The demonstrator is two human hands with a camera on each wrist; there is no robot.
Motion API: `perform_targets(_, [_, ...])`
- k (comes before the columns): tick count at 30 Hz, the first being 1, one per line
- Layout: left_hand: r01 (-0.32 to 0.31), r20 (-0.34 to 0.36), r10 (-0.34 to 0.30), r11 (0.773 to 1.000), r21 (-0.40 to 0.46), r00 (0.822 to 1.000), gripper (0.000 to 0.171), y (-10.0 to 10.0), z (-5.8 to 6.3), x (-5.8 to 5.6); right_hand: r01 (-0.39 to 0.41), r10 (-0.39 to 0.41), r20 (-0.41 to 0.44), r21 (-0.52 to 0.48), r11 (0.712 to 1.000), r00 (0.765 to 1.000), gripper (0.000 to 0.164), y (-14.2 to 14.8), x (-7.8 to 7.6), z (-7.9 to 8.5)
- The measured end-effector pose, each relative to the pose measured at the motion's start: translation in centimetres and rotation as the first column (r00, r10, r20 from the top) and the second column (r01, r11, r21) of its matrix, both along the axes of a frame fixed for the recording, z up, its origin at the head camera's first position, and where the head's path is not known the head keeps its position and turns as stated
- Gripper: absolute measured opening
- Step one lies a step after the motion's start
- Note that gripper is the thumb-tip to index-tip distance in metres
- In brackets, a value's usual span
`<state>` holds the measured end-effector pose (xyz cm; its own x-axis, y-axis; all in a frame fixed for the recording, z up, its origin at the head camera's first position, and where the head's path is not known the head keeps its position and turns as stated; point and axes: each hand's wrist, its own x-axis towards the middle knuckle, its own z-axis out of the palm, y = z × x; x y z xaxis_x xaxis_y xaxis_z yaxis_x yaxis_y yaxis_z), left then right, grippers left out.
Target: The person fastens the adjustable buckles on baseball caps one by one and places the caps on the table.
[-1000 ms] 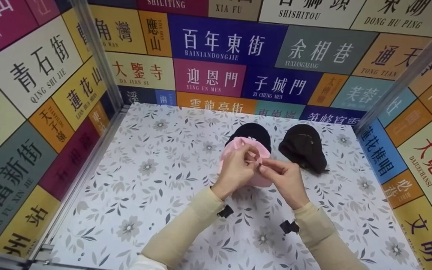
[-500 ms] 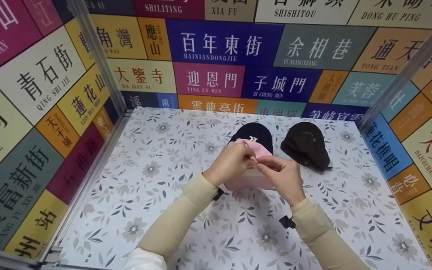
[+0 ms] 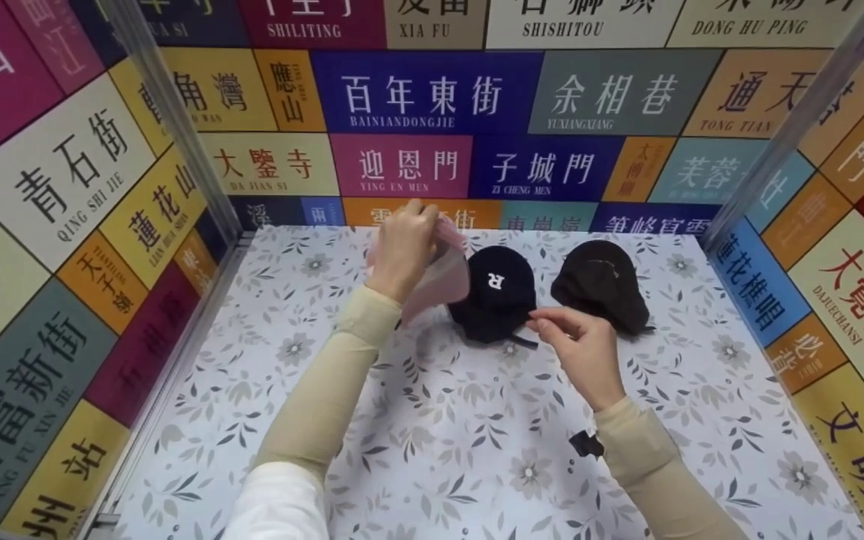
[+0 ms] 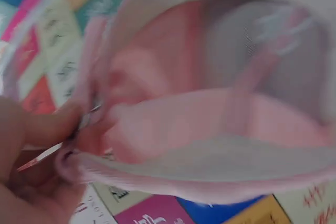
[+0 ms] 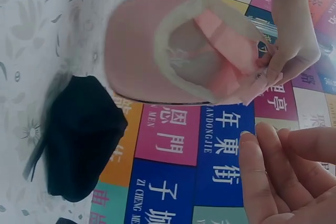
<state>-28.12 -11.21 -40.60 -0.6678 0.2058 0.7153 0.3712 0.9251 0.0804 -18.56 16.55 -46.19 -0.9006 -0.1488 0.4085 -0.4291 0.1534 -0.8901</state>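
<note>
My left hand (image 3: 406, 251) pinches a pink baseball cap (image 3: 447, 279) by its back strap and holds it up off the table, left of the dark caps. In the left wrist view, the cap's pink lining (image 4: 173, 119) and pale sweatband show, with thumb and fingers on the strap. The right wrist view shows its brim (image 5: 134, 51) pointing away from that hand. My right hand (image 3: 586, 356) holds nothing, its fingers loosely bent, close to a navy cap (image 3: 503, 296) with a white letter R. That cap rests on the table.
A dark brown cap (image 3: 598, 281) lies right of the navy one. The table (image 3: 417, 450) has a white leaf-and-flower cover. Walls of coloured name panels (image 3: 428, 94) stand at the back and both sides, with metal posts (image 3: 177, 120) in the corners.
My left hand has lifted the pink cap up and left, away from in front of the navy cap. My right hand has let go of the strap and stays near its place.
</note>
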Motion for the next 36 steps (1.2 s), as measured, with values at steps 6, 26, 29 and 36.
perform_targets(6, [-0.102,-0.349,0.026,0.974,-0.201,0.937,0.023,-0.9,-4.1,-2.9,0.039,-0.039,0.022,0.004,0.999,0.999,0.015,-0.2,0.3,-0.8])
perform_targets(26, [-0.182,0.315,0.306,0.913,-0.365,0.898,0.01,0.4,-20.1,3.0,0.041,-0.059,0.085,0.2,0.979,0.995,0.01,1.3,0.3,-7.0])
perform_targets(29, [-0.145,0.399,0.236,0.959,-0.245,0.886,0.008,0.4,-18.1,3.0,0.065,-0.079,0.05,0.233,0.97,0.996,0.01,1.5,-0.3,-6.2])
perform_targets(36, [-0.115,0.361,0.136,0.99,-0.078,0.923,0.022,2.1,-9.6,2.7,0.165,-0.137,-0.114,0.29,0.943,0.984,0.013,0.8,-3.6,-2.7])
